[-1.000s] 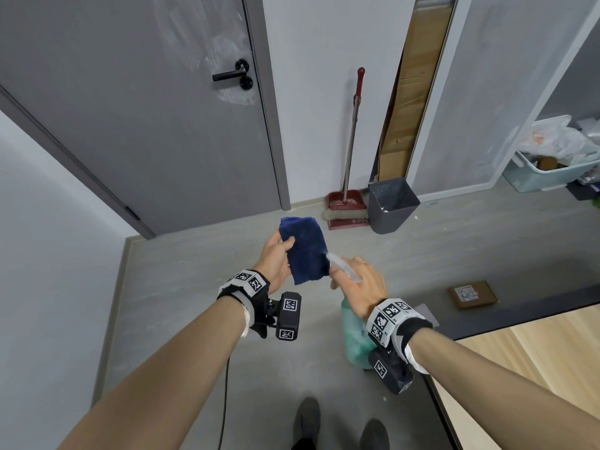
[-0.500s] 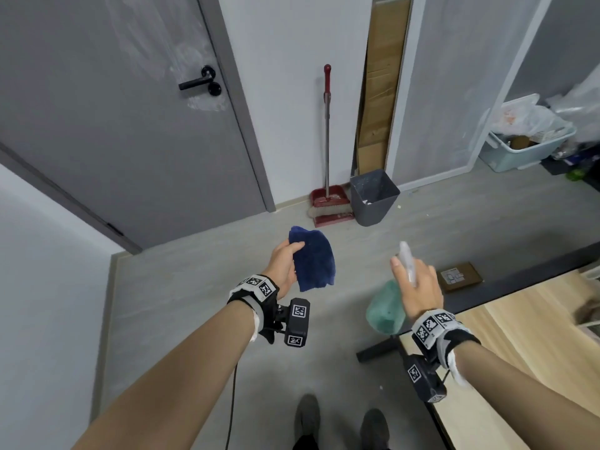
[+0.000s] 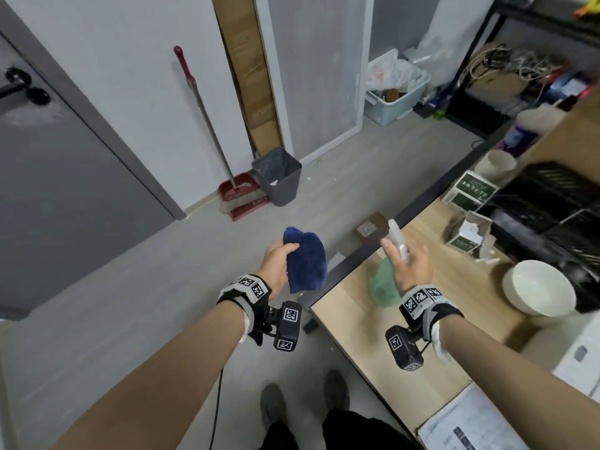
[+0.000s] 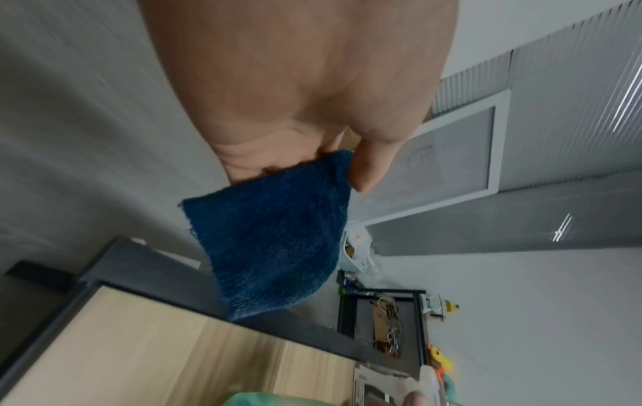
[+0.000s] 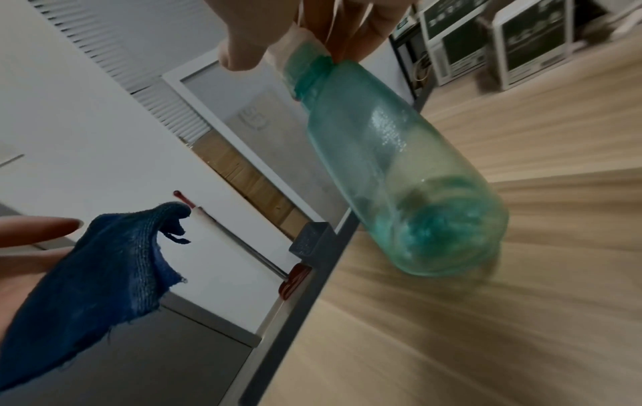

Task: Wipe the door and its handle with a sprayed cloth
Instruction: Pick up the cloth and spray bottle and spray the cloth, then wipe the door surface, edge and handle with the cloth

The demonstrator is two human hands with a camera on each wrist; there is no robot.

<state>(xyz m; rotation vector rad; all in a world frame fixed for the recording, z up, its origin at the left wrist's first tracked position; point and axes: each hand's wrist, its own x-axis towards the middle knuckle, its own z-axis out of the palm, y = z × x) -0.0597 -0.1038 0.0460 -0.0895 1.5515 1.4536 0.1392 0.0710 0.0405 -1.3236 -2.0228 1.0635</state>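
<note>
My left hand point(image 3: 276, 263) holds a dark blue cloth point(image 3: 305, 266) by its edge over the floor; in the left wrist view the cloth point(image 4: 271, 247) hangs from thumb and fingers. My right hand point(image 3: 407, 264) grips the neck of a translucent green spray bottle point(image 3: 383, 284) with a white nozzle, tilted just above the wooden table point(image 3: 383, 352). The right wrist view shows the spray bottle point(image 5: 392, 164) close over the table top and the cloth point(image 5: 97, 274) to its left. The grey door point(image 3: 48, 190) and its black handle point(image 3: 22, 87) are at the far left.
A red broom and dustpan point(image 3: 240, 196) and a grey bin point(image 3: 277, 177) stand against the wall. On the table are a white bowl point(image 3: 539, 292), small boxes point(image 3: 467, 235) and a black rack point(image 3: 552, 206). A flat cardboard box point(image 3: 370, 226) lies on the floor.
My view has swung right, so the door slid to the left edge. My right hand carried the spray bottle right, from beside the cloth to over the table. The left hand kept the cloth.
</note>
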